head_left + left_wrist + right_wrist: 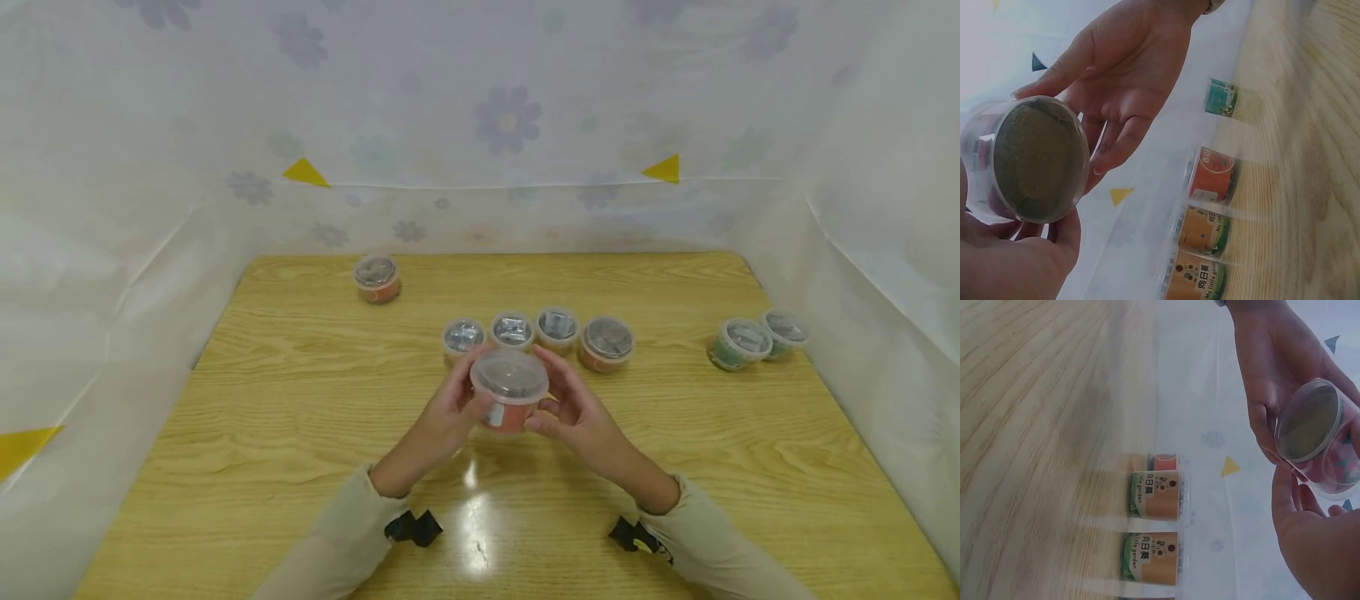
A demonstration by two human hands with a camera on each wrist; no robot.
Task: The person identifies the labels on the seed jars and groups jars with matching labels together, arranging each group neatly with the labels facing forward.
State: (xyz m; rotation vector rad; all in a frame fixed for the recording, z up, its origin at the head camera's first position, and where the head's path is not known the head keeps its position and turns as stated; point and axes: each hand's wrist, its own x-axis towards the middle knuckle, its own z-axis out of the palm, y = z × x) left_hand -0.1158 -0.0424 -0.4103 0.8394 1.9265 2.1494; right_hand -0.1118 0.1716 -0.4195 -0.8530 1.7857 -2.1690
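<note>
Between both hands is a clear plastic tub (pixel 510 375) with a lid and a red label, raised over the table. My left hand (pixel 455 408) grips its left side, thumb across the front. My right hand (pixel 576 410) holds the opposite side, thumb low at the front and fingers behind. The left wrist view shows the tub's round base (pixel 1041 164) with brown contents against it. The tub appears tilted in the right wrist view, between the left hand (pixel 1282 359) above and the right hand (pixel 1322 540) below.
Beyond the hands, lidded tubs stand in a row, including orange-labelled ones (pixel 1155 495) and a red-labelled one (pixel 606 346). Another red-labelled tub (pixel 377 281) stands at the back left. Two green-labelled tubs (pixel 738 346) are near the right edge. White sheeting (pixel 420 108) surrounds the wooden table (pixel 300 417).
</note>
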